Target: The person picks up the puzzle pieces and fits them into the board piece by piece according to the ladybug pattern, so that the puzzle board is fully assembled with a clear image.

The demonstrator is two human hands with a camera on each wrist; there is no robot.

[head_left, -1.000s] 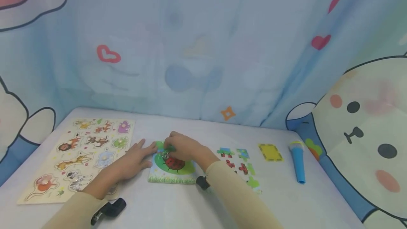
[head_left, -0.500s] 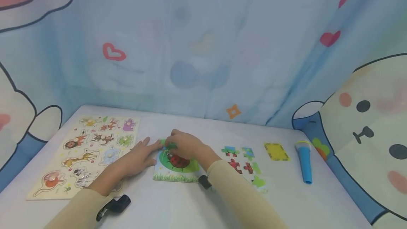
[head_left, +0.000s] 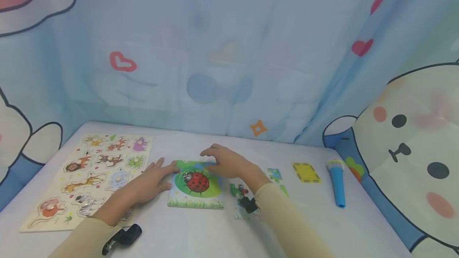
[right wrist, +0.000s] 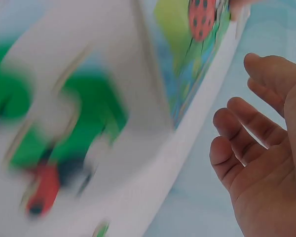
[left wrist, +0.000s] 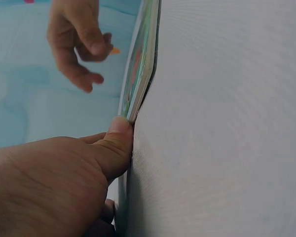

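A square ladybug puzzle board [head_left: 197,194] lies on the white table, its red ladybug in full view. My left hand [head_left: 152,182] rests at the board's left side, fingers spread. In the left wrist view the left thumb [left wrist: 117,143] presses against the board's edge. Over the board's upper right corner, my right hand [head_left: 231,162] hovers with loosely bent fingers and holds nothing. The right wrist view shows its palm and parted fingertips [right wrist: 227,123]. Loose jigsaw pieces [head_left: 275,173] lie right of the board, several of them partly hidden behind the right wrist and its camera.
A large wooden animal peg puzzle [head_left: 104,162] occupies the table's left side. To the right lie a yellow square frame [head_left: 306,172] and a blue toy microphone [head_left: 336,184]. A printed blue curtain [head_left: 229,51] hangs behind the table.
My right hand has moved right from the board's upper part, and its curled fingers have opened, uncovering the ladybug. The left hand stays at the board's left side.
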